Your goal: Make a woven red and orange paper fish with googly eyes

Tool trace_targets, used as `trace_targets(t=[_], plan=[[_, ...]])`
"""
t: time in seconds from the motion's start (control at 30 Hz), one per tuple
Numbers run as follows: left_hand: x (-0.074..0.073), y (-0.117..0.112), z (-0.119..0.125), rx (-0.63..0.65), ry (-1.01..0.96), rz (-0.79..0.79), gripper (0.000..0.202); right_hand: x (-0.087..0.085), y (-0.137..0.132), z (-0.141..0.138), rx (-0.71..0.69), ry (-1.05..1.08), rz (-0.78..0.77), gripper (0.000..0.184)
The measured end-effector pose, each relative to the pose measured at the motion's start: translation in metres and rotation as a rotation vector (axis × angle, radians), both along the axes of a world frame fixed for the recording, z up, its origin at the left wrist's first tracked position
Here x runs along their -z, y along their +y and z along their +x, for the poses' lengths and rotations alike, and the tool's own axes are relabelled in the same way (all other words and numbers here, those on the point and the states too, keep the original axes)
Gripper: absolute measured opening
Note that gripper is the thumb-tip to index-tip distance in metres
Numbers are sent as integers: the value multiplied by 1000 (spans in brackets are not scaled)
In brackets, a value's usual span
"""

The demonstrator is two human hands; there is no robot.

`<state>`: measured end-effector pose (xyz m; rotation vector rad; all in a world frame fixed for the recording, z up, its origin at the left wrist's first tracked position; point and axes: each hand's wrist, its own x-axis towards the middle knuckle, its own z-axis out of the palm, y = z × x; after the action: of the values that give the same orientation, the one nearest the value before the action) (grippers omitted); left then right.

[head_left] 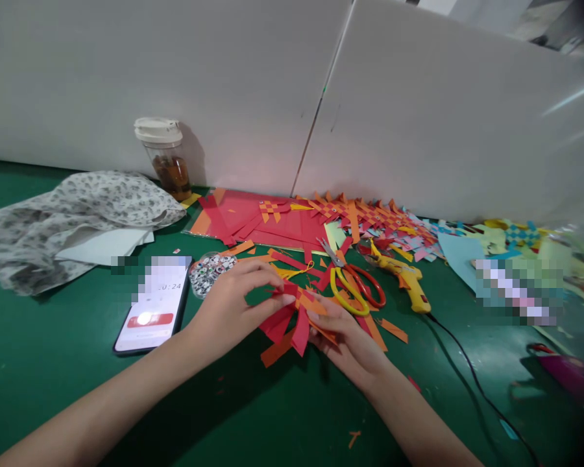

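my left hand (236,298) pinches the red and orange paper strips (300,331) | my right hand (348,338) clasps their right side | scissors (341,262) lie just beyond, near glue gun (411,281)

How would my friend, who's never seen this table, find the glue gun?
On the green table, find the right hand holding woven paper. Just beyond it are scissors, and next to them, on the right, is the glue gun. It's yellow and pistol-shaped, and unlike the scissors, it has a black cord.
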<state>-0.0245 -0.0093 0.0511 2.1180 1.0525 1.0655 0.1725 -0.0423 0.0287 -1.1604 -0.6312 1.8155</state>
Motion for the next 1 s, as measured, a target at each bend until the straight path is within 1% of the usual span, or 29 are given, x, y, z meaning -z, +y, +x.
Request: trace_targets(t=[0.13, 0.2, 0.23, 0.33, 0.43, 0.53, 0.6, 0.67, 0.73, 0.9, 1.0], plan=[[-4, -2, 1, -2, -16, -39, 10, -1, 0, 0, -4, 9, 1, 41], [-8, -3, 1, 15, -57, -98, 14, -2, 0, -1, -1, -4, 16, 42], [-9, -2, 2, 18, -95, -154, 18, -2, 0, -2, 6, -20, 35, 43], [-7, 1, 0, 3, -228, -420, 30, 0, 0, -4, 49, -123, 162, 50], [4, 9, -1, 9, -288, -725, 36, 5, -1, -3, 33, -289, 312, 55], [18, 13, -2, 119, -230, -920, 59, 6, -2, -1, -32, -451, 400, 54], [25, 12, 0, 174, -248, -1014, 66, 6, -3, -1, -57, -521, 431, 53], [30, 10, 3, 227, -315, -1059, 66, 6, -3, -1, -67, -554, 444, 53], [32, 8, 5, 233, -365, -1067, 63, 6, -3, -1, -66, -549, 438, 55], [33, 5, 9, 139, -376, -997, 57, 8, 0, -1, 8, -515, 374, 64], [33, 4, 11, 112, -388, -976, 57, 7, 1, -2, 37, -464, 340, 64]])
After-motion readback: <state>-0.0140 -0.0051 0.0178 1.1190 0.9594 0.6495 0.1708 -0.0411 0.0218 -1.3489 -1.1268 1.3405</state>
